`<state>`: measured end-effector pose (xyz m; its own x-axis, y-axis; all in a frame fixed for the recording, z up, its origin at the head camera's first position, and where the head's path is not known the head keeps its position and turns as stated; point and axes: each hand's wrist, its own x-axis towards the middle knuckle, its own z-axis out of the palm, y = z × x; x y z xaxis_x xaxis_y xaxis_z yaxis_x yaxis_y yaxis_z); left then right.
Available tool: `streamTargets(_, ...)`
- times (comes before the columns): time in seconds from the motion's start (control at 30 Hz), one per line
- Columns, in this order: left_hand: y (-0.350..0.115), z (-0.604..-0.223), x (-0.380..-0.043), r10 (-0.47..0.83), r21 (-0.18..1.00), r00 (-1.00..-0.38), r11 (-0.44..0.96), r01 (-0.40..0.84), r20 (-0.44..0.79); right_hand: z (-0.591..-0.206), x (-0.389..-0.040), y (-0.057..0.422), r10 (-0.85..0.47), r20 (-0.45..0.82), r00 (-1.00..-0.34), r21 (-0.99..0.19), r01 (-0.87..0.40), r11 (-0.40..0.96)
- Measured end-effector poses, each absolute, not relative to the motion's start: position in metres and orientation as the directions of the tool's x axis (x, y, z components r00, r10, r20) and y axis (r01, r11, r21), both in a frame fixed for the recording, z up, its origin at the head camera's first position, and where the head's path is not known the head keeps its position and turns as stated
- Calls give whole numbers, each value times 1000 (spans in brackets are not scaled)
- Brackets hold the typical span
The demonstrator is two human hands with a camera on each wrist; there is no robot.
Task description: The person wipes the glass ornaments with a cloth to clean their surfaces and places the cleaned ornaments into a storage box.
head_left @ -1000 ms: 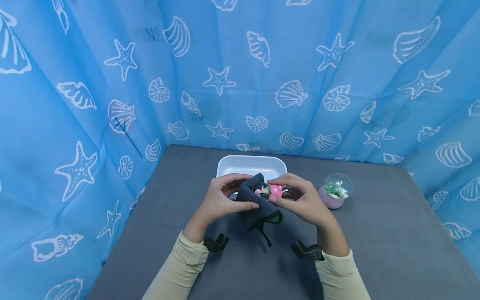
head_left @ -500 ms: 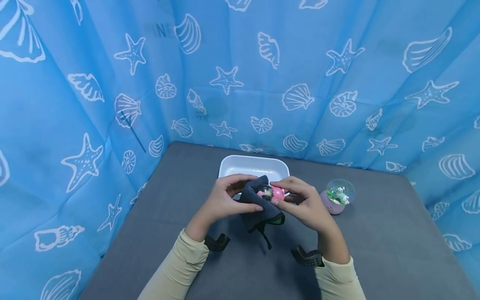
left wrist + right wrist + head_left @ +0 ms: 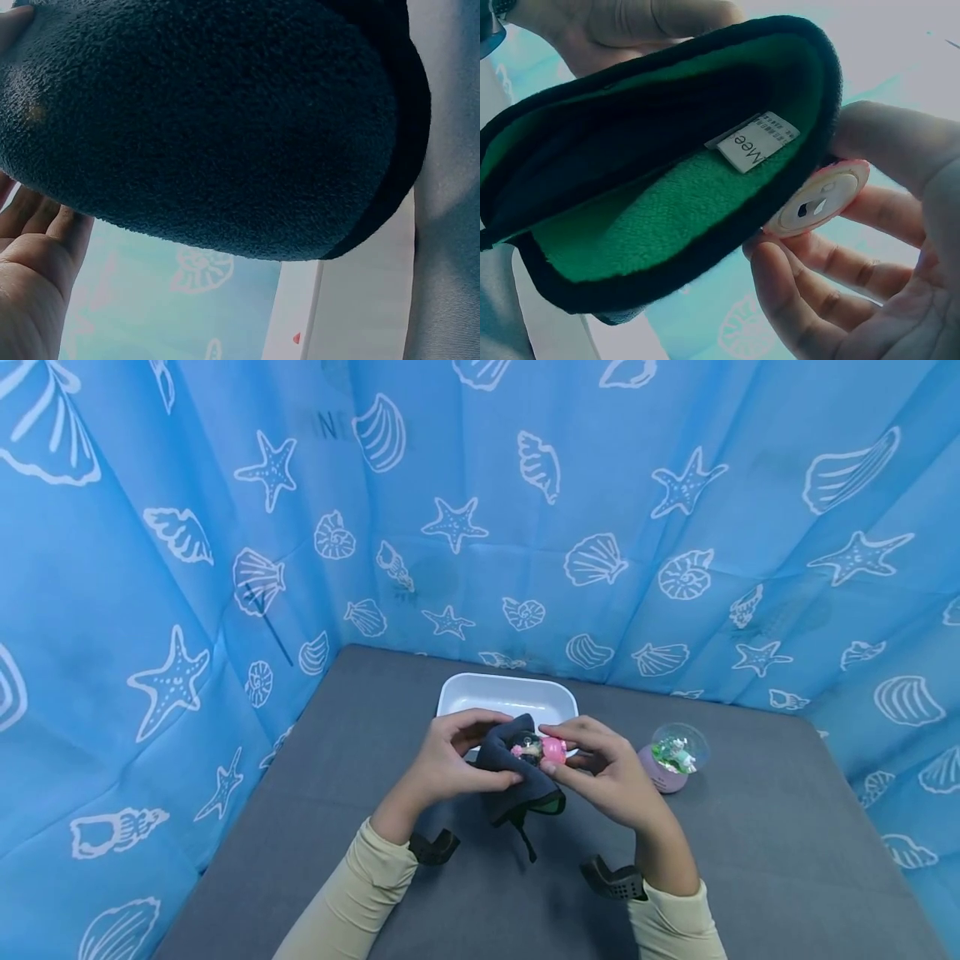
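A dark fleece mitt (image 3: 522, 787), green inside with black binding and a hanging loop, is held by my left hand (image 3: 450, 764), thumb in front and fingers behind. My right hand (image 3: 611, 770) pinches the pink base (image 3: 553, 750) of a small snow globe (image 3: 528, 747). Its clear dome lies sideways against a fold of the mitt. The right wrist view shows the mitt's mouth with a white label (image 3: 759, 142) and the globe's pale underside (image 3: 815, 206) between my fingers. Fleece (image 3: 210, 127) fills most of the left wrist view.
A white tray (image 3: 507, 679) sits just behind my hands. To the right stands another snow globe (image 3: 678, 752), lilac-based with green and white inside. Grey cloth covers the table (image 3: 780, 827); a blue seashell curtain (image 3: 510, 577) hangs at the back and sides.
The head view has shifted a little, so the scene sits slightly differently in frame. Both hands keep their hold, and the mitt and the pink-based globe stay pressed together with only slight movement.
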<state>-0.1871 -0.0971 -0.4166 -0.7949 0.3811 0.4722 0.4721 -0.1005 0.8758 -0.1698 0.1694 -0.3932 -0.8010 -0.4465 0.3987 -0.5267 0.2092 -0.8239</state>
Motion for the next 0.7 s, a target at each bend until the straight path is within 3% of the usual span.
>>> streamTargets(0.7,-99,-414,-187,342,868,-802,-108,484,490,-389,-166,177,-412,418,-810,-836,-520,176)
